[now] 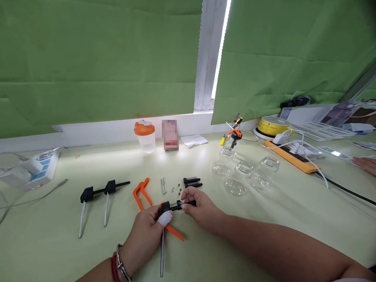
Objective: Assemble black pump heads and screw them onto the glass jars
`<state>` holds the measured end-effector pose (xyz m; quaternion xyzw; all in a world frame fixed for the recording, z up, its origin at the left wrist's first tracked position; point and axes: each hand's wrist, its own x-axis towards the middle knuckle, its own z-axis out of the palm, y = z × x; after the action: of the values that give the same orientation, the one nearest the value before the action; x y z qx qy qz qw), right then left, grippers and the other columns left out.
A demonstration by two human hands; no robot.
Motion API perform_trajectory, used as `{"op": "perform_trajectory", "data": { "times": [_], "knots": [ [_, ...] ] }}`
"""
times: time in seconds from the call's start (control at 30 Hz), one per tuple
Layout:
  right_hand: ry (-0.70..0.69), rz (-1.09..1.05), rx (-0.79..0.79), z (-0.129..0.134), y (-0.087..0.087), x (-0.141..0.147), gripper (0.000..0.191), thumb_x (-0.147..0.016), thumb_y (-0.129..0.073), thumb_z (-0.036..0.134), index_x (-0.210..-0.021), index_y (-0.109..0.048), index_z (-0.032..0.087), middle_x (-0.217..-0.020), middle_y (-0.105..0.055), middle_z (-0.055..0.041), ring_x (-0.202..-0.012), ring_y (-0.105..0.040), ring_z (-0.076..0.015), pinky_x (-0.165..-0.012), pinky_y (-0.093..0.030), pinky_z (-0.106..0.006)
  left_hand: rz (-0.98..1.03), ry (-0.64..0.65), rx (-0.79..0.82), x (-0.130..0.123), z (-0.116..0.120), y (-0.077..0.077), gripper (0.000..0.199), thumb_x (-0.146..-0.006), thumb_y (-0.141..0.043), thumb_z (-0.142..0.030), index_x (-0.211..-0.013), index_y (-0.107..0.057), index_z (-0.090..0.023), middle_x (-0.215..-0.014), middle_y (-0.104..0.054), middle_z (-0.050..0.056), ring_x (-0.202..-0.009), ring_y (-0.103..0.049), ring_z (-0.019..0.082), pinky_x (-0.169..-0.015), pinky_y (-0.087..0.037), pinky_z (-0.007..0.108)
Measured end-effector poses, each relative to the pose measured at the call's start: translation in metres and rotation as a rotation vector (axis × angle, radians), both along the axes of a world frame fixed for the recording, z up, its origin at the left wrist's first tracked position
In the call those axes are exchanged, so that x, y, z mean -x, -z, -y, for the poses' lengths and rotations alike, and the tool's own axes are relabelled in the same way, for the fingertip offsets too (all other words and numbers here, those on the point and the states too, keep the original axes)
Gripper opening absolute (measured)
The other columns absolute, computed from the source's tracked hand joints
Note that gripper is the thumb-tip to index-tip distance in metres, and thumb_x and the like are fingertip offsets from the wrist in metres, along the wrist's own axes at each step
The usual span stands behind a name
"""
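My left hand (143, 233), its thumb wrapped in white, is closed around the black head of a partly assembled hand tool (162, 254) with a metal rod and an orange lever (175, 232). My right hand (202, 207) pinches the tool's black end piece, where a thin metal part shows near the fingertips. Just beyond lie loose orange levers (142, 192), two metal pins (163, 185), several tiny brass-coloured bits (179, 188) and black pieces with springs (192, 181). To the left, two black heads (87, 194) with metal rods lie joined by black bars.
Several clear glass jars (235, 184) stand at right, one holding tools. Behind are an orange-lidded cup (146, 137), a small box (170, 137) and white paper (194, 140). Power strips (290, 156) with cables lie at both sides. Another person's hand (366, 164) shows far right.
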<state>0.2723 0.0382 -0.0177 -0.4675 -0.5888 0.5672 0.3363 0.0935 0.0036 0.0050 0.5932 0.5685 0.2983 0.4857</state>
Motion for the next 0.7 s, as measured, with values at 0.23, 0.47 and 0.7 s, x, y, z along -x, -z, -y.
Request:
{"op": "perform_trajectory", "data": {
  "times": [0.23, 0.47, 0.7],
  "knots": [
    [-0.013, 0.054, -0.001, 0.0004, -0.0017, 0.0015, 0.015, -0.076, -0.052, 0.014, -0.09, -0.052, 0.021, -0.066, -0.044, 0.0054, -0.059, -0.04, -0.0102, -0.06, -0.035, -0.025, -0.087, 0.001, -0.066, -0.0018, 0.0011, 0.0001, 0.029, -0.081, -0.047, -0.043, -0.077, -0.06, -0.017, -0.073, -0.062, 0.002, -0.07, -0.054, 0.02, -0.065, -0.044, 0.028],
    [0.0, 0.085, -0.022, -0.0006, -0.0032, 0.0049, 0.013, -0.074, -0.054, 0.013, -0.085, -0.052, 0.02, -0.074, -0.05, 0.0014, -0.068, -0.045, -0.0128, -0.065, -0.038, -0.027, -0.141, -0.024, -0.088, -0.0039, 0.0018, -0.0007, 0.031, -0.08, -0.046, -0.046, -0.067, -0.052, -0.018, -0.065, -0.052, 0.0, -0.064, -0.045, 0.017, -0.059, -0.037, 0.026],
    [-0.027, 0.105, -0.06, -0.0025, -0.0031, 0.006, 0.015, -0.075, -0.053, 0.015, -0.087, -0.051, 0.021, -0.068, -0.047, 0.0036, -0.061, -0.041, -0.0115, -0.06, -0.035, -0.025, -0.153, -0.041, -0.055, 0.0001, 0.0018, -0.0024, 0.032, -0.08, -0.047, -0.046, -0.064, -0.051, -0.019, -0.062, -0.048, -0.001, -0.06, -0.043, 0.016, -0.055, -0.034, 0.025]
  ]
}}
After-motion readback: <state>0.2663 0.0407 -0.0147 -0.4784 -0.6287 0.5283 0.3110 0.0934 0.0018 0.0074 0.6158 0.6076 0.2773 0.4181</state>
